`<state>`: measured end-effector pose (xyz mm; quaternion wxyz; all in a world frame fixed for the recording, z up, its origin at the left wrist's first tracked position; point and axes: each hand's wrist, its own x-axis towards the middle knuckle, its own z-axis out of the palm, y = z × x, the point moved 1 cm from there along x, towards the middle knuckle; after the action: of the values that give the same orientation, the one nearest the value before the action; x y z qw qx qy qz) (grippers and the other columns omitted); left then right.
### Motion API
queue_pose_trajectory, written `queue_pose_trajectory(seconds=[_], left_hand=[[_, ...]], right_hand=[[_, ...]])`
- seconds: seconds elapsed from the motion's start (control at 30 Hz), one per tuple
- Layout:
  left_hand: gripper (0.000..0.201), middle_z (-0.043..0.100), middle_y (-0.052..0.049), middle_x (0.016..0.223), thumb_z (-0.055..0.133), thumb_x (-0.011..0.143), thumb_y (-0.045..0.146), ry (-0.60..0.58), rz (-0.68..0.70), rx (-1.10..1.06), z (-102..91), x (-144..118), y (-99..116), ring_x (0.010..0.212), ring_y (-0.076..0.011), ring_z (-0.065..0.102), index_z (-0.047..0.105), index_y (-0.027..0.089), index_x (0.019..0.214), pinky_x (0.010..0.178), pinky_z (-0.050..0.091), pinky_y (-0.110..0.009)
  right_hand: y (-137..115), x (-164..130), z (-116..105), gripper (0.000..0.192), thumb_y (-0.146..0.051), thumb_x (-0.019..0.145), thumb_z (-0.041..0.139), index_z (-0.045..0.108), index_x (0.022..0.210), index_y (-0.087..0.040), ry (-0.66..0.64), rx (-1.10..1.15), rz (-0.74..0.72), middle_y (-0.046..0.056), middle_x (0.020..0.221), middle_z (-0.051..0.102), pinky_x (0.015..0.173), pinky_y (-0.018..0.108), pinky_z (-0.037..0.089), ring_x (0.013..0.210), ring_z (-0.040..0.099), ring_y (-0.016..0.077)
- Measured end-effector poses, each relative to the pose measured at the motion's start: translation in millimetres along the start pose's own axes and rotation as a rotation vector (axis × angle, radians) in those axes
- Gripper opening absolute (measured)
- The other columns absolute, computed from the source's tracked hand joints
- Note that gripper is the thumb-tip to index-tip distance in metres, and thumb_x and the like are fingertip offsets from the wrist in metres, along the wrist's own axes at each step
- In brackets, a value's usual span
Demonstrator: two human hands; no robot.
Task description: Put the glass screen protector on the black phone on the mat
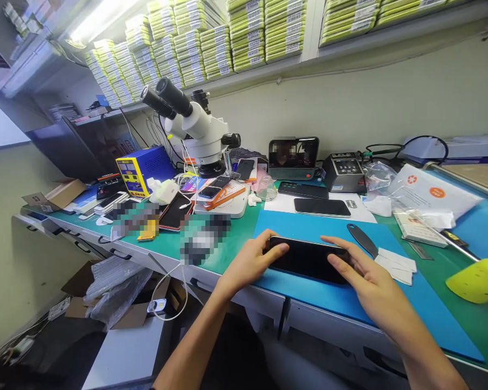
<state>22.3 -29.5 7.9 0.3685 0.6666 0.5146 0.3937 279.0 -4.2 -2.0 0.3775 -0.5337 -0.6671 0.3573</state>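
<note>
A dark phone (307, 259), lying on the blue mat (390, 303) near the bench's near edge, is gripped at its left end by the left hand (254, 260) and at its right by the right hand (360, 271), so a loosened pinch could let it slide off.

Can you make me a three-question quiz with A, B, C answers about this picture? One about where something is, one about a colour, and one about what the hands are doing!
1. Where is the microscope?
A. behind the phone, to the left
B. on the floor
C. on the shelf

2. What colour is the mat under the phone?
A. red
B. blue
C. white

3. How is the phone held?
A. left hand alone
B. by no hand
C. both hands, right hand too

Answers: 1 A, it stands at the bench's back left. 2 B, blue shows around the phone. 3 C, one hand grips each end.
</note>
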Motion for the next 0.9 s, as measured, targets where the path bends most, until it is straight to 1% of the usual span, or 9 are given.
queue_pose_trajectory(seconds=[0.13,0.3,0.37,0.5,0.63,0.7,0.77,0.83,0.9], left_hand=[[0.045,0.068,0.003,0.087,0.074,0.092,0.059,0.0,-0.015,0.01,0.6,1,-3,0.079,-0.0183,0.059,0.064,0.024,0.118,0.071,0.041,-0.028],[0.041,0.065,0.004,0.085,0.063,0.1,0.06,-0.026,-0.001,-0.013,1.3,0,-5,0.078,-0.0168,0.057,0.063,0.024,0.12,0.07,0.041,-0.027],[0.04,0.062,0.004,0.085,0.06,0.102,0.06,-0.018,0.007,-0.005,1.2,-1,-5,0.078,-0.0167,0.056,0.063,0.024,0.12,0.071,0.041,-0.027],[0.04,0.058,0.004,0.082,0.052,0.107,0.059,0.008,0.019,0.044,0.7,-2,-2,0.077,-0.0172,0.053,0.065,0.024,0.122,0.071,0.04,-0.028],[0.042,0.069,-0.001,0.098,0.042,0.111,0.054,0.017,0.031,0.101,1.6,-2,1,0.091,-0.0214,0.063,0.063,0.024,0.132,0.084,0.049,-0.033],[0.05,0.071,-0.007,0.124,0.057,0.106,0.054,0.006,0.052,0.139,3.0,-2,3,0.111,-0.0257,0.065,0.056,0.024,0.146,0.099,0.05,-0.038],[0.082,0.062,-0.011,0.148,0.083,0.088,0.054,-0.033,0.09,0.186,5.1,0,4,0.133,-0.0311,0.058,0.047,0.026,0.157,0.114,0.045,-0.043],[0.107,0.057,-0.011,0.156,0.098,0.07,0.05,-0.076,0.121,0.239,7.4,1,5,0.143,-0.0344,0.051,0.044,0.03,0.161,0.121,0.04,-0.047],[0.104,0.059,-0.01,0.153,0.099,0.069,0.049,-0.09,0.129,0.29,9.8,2,5,0.142,-0.0347,0.051,0.048,0.031,0.158,0.121,0.041,-0.05]], right_hand=[[-5,0,1,0.061,-0.077,0.091,0.052,0.073,0.133,-0.037,0.051,0.021,0.026,0.004,0.143,0.073,0.123,0.056,0.042,0.144,0.058,0.0381],[0,1,5,0.072,-0.077,0.077,0.072,0.069,0.132,-0.031,-0.021,0.036,0.07,0.008,0.112,0.083,0.102,0.053,0.059,0.114,0.074,0.0381],[1,0,4,0.07,-0.077,0.083,0.067,0.068,0.137,-0.031,-0.025,0.039,0.041,0.008,0.12,0.082,0.107,0.054,0.056,0.121,0.072,0.0381],[-3,-4,0,0.06,-0.071,0.094,0.055,0.071,0.139,-0.034,0.022,0.068,-0.009,0.005,0.152,0.069,0.128,0.057,0.036,0.151,0.053,0.0372],[-6,-4,1,0.053,-0.065,0.099,0.049,0.073,0.135,-0.033,0.041,0.053,-0.009,0.004,0.152,0.069,0.129,0.057,0.035,0.153,0.05,0.0357],[-6,-3,1,0.052,-0.062,0.099,0.049,0.074,0.134,-0.032,0.052,0.02,-0.006,0.005,0.147,0.073,0.125,0.058,0.041,0.15,0.055,0.0369],[-4,-3,1,0.051,-0.06,0.099,0.049,0.074,0.133,-0.032,0.067,-0.02,-0.018,0.006,0.142,0.075,0.12,0.059,0.048,0.144,0.06,0.0379],[-2,-3,1,0.049,-0.058,0.099,0.05,0.075,0.131,-0.031,0.092,-0.05,-0.045,0.006,0.141,0.076,0.118,0.058,0.05,0.14,0.064,0.0376],[0,-3,1,0.045,-0.056,0.099,0.052,0.076,0.128,-0.03,0.114,-0.066,-0.072,0.006,0.139,0.077,0.117,0.057,0.051,0.137,0.066,0.0368]])
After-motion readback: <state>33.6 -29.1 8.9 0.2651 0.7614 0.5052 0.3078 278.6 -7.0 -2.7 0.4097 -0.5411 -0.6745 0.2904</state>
